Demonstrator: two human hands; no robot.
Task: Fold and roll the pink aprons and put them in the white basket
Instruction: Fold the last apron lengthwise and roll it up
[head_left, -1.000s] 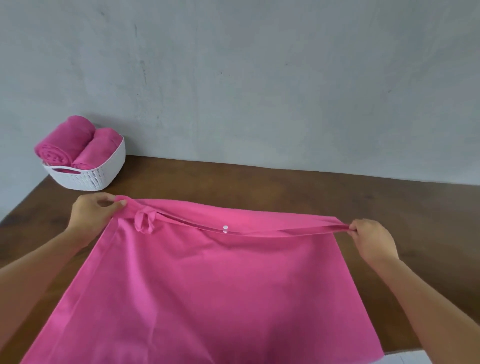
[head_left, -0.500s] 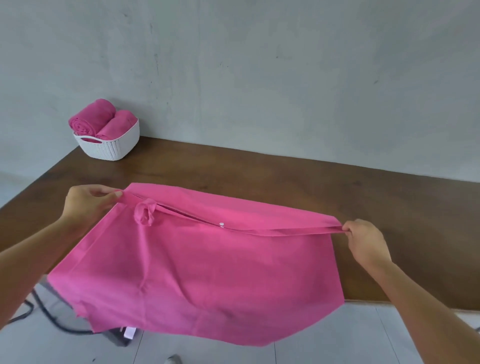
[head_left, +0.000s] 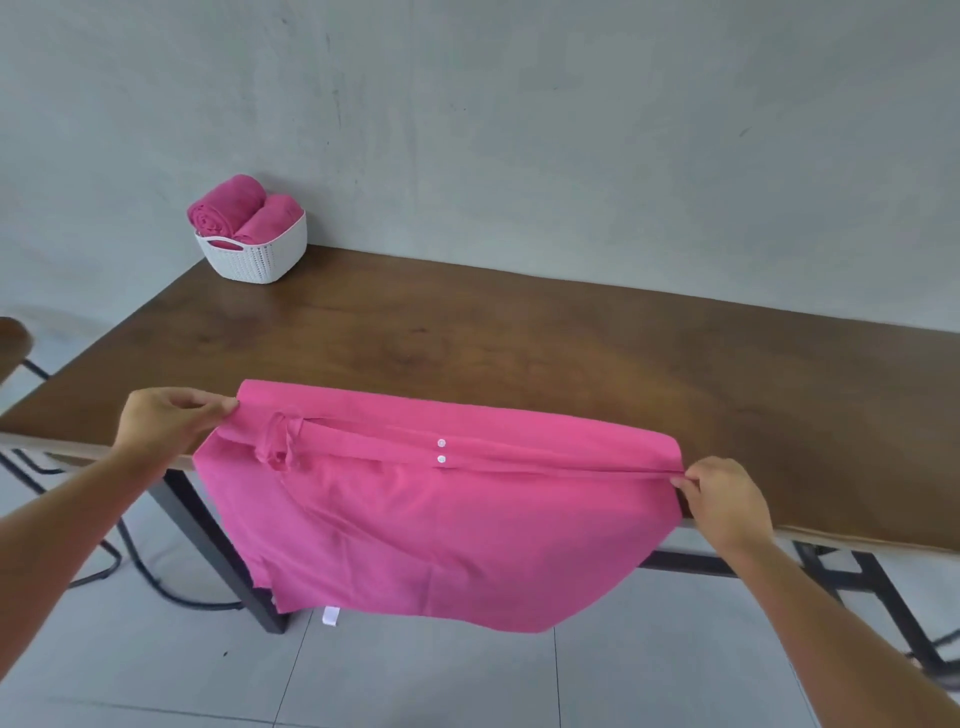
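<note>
Left hand (head_left: 166, 421) pinches the upper left corner of the pink apron (head_left: 441, 530) between thumb and curled fingers; right hand (head_left: 722, 499) pinches the opposite corner, where a thin strap (head_left: 597, 466) seems gathered into the grip; the two are held well apart, I judge so that the top edge runs taut and straight for a clean fold. Only the apron's upper band lies on the table (head_left: 519, 332), along its near edge; the larger part hangs over that edge toward the tiled floor (head_left: 415, 686), so the cloth is not yet spread flat. Two white snaps (head_left: 441, 442) sit near the middle of the band, and a knotted loop of tie (head_left: 280, 441) lies just beside the left grip; both could bunch inside a fold if left loose. Bare wood shows between the apron and the wall, room enough to draw the cloth forward and lay it out; the white basket (head_left: 257, 254) stands at the far left corner against the wall, well apart from the hands, with two rolled aprons (head_left: 244, 210) in it; whether a third roll will fit I cannot tell.
</note>
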